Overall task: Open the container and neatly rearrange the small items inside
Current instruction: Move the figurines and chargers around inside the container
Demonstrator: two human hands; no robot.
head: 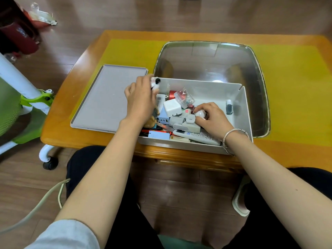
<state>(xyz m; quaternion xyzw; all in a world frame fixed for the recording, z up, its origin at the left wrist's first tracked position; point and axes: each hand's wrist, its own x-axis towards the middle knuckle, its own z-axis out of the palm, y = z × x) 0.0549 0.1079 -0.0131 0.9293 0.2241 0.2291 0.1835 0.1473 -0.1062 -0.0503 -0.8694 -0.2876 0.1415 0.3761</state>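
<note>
From the head camera, the container, a white open-topped box, sat on the near edge of the table, and its lid lay flat on the table just to the left, touching or nearly touching the box wall. So the opening was done; the sorting was the step in hand.

The left hand hovered over the box's far-left corner, its fingers curled round a small white item with black spots, lifted clear of the heap. The right hand rested low in the middle of the box, its fingers pinching a small white rounded object among the clutter.

The small items were piled toward the left and centre: a white charger block, a clear packet with something red inside, a red cylinder behind it, a pale blue adapter and a white remote control along the near wall. A small dark bottle stood alone by the right wall, with bare floor of the box around it.

To do this step well, I judged that the bare right side should take the sorted pieces, flat long things such as the remote being laid along a wall first and blocks set square beside them. Each hand should lift its piece straight up, since the packet and charger leaned on one another and could slide. A large metal tray lay behind the box and could serve as a holding place
</note>
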